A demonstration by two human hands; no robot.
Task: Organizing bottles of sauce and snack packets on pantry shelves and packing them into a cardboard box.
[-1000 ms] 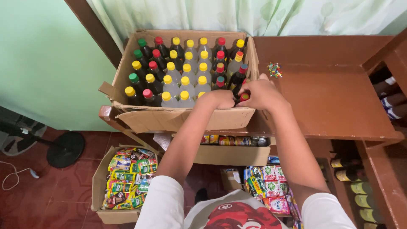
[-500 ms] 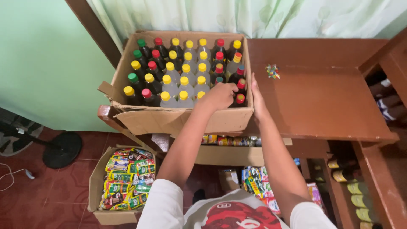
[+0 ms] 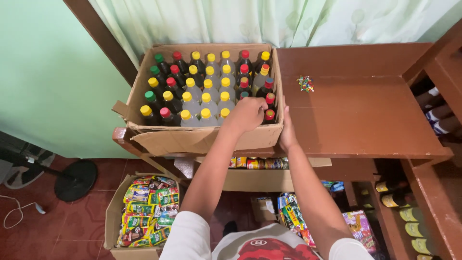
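Note:
An open cardboard box (image 3: 202, 138) stands on the left end of a brown wooden table (image 3: 365, 115). It is packed with upright bottles (image 3: 207, 84), dark and clear, with yellow, red and green caps. My left hand (image 3: 248, 114) reaches into the box's front right corner, its fingers curled over the top of a bottle there. A red-capped bottle (image 3: 269, 114) stands just right of it. My right hand (image 3: 288, 130) lies flat against the outside of the box's right wall and holds nothing.
A small heap of coloured bits (image 3: 305, 83) lies on the table behind the box. Below, a carton of green and yellow sachets (image 3: 144, 212) sits on the red floor beside a black fan base (image 3: 75, 179). Shelves at the right hold yellow-capped bottles (image 3: 409, 214).
My right hand has come out of the box and now rests against its outer right wall. My left hand has stayed over the front right bottles.

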